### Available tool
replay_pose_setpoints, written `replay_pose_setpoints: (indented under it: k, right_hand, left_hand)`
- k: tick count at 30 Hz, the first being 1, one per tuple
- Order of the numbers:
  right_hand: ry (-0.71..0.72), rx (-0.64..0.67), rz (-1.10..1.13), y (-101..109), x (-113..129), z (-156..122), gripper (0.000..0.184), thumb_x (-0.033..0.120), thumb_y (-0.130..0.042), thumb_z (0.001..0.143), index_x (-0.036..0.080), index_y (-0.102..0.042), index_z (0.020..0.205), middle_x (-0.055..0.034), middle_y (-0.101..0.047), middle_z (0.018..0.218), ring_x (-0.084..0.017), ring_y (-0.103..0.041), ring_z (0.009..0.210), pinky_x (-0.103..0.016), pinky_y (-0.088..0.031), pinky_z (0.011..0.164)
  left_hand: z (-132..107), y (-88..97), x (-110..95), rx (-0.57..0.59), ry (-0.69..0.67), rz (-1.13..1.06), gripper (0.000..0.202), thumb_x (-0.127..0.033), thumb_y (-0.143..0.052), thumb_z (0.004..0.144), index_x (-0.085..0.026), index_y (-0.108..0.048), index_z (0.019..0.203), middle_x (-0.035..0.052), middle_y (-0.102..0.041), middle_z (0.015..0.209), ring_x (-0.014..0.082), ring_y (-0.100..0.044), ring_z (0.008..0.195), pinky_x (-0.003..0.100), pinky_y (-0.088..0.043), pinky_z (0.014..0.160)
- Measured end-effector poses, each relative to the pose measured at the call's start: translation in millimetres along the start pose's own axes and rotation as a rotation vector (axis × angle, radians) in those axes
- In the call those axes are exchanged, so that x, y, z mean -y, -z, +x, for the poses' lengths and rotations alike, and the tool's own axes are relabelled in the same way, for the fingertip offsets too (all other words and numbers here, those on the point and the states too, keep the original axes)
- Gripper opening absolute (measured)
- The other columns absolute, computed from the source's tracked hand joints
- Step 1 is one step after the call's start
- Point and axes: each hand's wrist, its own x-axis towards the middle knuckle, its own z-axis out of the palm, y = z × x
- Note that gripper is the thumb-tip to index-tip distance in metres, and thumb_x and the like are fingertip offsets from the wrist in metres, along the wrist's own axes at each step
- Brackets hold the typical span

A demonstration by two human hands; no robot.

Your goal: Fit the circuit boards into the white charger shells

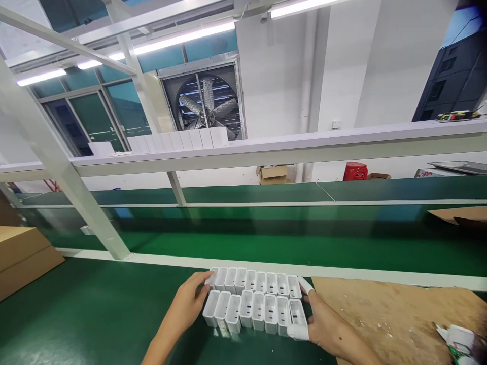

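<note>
Two rows of small white open-topped plastic boxes stand side by side on the green bench: a far row (261,282) and a near row (258,309). Slots show in the bottoms of many of them. My left hand (190,301) curls against the left end of the rows, fingertips on the far row's end box. At the right end, my right hand (323,317) spans both rows, with white covers on its thumb and a finger. Between them the two hands hold the rows from their ends. Parts of the left fingers are hidden.
Brown cardboard (365,309) lies on the right of the bench, with crumpled packaging (462,342) on it. A cardboard box (26,258) stands at left. Beyond a pale rail runs a green conveyor belt (236,243). A slanted white post (81,197) rises at left; white boxes line the shelf (289,152).
</note>
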Motion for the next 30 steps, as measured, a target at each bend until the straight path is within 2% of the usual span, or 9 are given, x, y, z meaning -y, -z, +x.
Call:
replay_pose_setpoints:
  k: [3,7,12,16,18,21,24,27,30]
  right_hand:
    - [0.016,-0.004,0.022,3.2,3.8,-3.1,0.086,0.035,-0.089,0.058,0.022,-0.058,0.137,-0.0117,-0.074,0.118,-0.024,-0.072,0.081,-0.033,-0.059,0.071]
    - [0.01,0.024,0.004,7.2,10.9,-6.3,0.089,0.036,-0.089,0.061,0.021,-0.054,0.141,-0.0134,-0.072,0.125,-0.022,-0.072,0.08,-0.031,-0.058,0.069]
    - [-0.009,0.031,-0.005,11.8,7.0,-6.2,0.085,0.036,-0.09,0.061,0.019,-0.054,0.136,-0.0146,-0.069,0.129,-0.02,-0.07,0.079,-0.03,-0.058,0.068]
    - [0.004,-0.059,-0.045,18.4,-7.9,-2.9,0.066,0.039,-0.089,0.061,0.02,-0.062,0.119,-0.0105,-0.074,0.112,-0.027,-0.071,0.093,-0.035,-0.059,0.078]
    - [0.0,-0.081,-0.035,21.9,-15.7,0.3,0.053,0.042,-0.082,0.07,0.02,-0.063,0.114,-0.0095,-0.074,0.108,-0.027,-0.071,0.097,-0.037,-0.059,0.083]
    - [-0.061,-0.086,0.02,23.5,-22.7,4.9,0.039,0.045,-0.06,0.085,0.019,-0.059,0.115,-0.0095,-0.074,0.098,-0.023,-0.072,0.076,-0.036,-0.06,0.069]
    - [-0.07,-0.073,0.033,19.1,-19.9,6.5,0.042,0.045,-0.054,0.088,0.018,-0.056,0.121,-0.0104,-0.075,0.101,-0.021,-0.071,0.065,-0.035,-0.06,0.06]
    - [-0.006,-0.096,0.028,12.0,-9.2,4.9,0.047,0.044,-0.062,0.085,0.019,-0.058,0.125,-0.0099,-0.076,0.108,-0.023,-0.073,0.073,-0.038,-0.062,0.069]
    - [0.04,-0.106,0.009,2.9,3.5,4.7,0.048,0.044,-0.067,0.083,0.019,-0.061,0.124,-0.0101,-0.077,0.105,-0.028,-0.074,0.085,-0.042,-0.063,0.077]
  left_hand:
    - [2.2,1.2,-2.9,-0.005,0.028,-0.025,0.046,-0.05,-0.049,0.095,-0.02,-0.076,0.116,0.0149,-0.069,0.133,0.0279,-0.073,0.108,0.035,-0.064,0.084]
    - [6.3,0.7,-9.3,0.054,0.027,-0.043,0.046,-0.059,-0.052,0.094,-0.023,-0.079,0.087,0.0114,-0.075,0.117,0.0292,-0.074,0.103,0.033,-0.061,0.082]
    - [5.6,2.3,-17.1,0.084,0.041,-0.06,0.053,-0.065,-0.05,0.094,-0.022,-0.078,0.084,0.0118,-0.076,0.116,0.0304,-0.072,0.104,0.033,-0.059,0.083]
    - [2.2,3.0,-21.2,0.112,0.067,-0.089,0.055,-0.067,-0.046,0.096,-0.022,-0.078,0.093,0.0111,-0.075,0.122,0.0297,-0.072,0.105,0.032,-0.058,0.082]
    - [0.9,3.8,-23.6,0.129,0.093,-0.105,0.057,-0.067,-0.043,0.097,-0.021,-0.076,0.106,0.0118,-0.076,0.122,0.0295,-0.073,0.105,0.033,-0.058,0.084]
    - [0.6,5.1,-28.5,0.161,0.168,-0.099,0.066,-0.068,-0.042,0.097,-0.018,-0.065,0.133,0.0147,-0.075,0.127,0.0305,-0.075,0.106,0.037,-0.059,0.09]
    - [4.6,3.5,-34.4,0.207,0.229,-0.06,0.075,-0.071,-0.043,0.095,-0.017,-0.057,0.145,0.0171,-0.075,0.127,0.0341,-0.073,0.114,0.042,-0.055,0.098]
    - [15.8,-0.9,-38.2,0.236,0.26,-0.02,0.083,-0.076,-0.045,0.092,-0.013,-0.058,0.144,0.0209,-0.077,0.122,0.0391,-0.071,0.117,0.046,-0.052,0.1]
    - [33.1,-1.6,-34.8,0.263,0.294,0.0,0.086,-0.078,-0.05,0.088,-0.01,-0.06,0.14,0.0232,-0.076,0.12,0.0385,-0.074,0.108,0.041,-0.055,0.09]
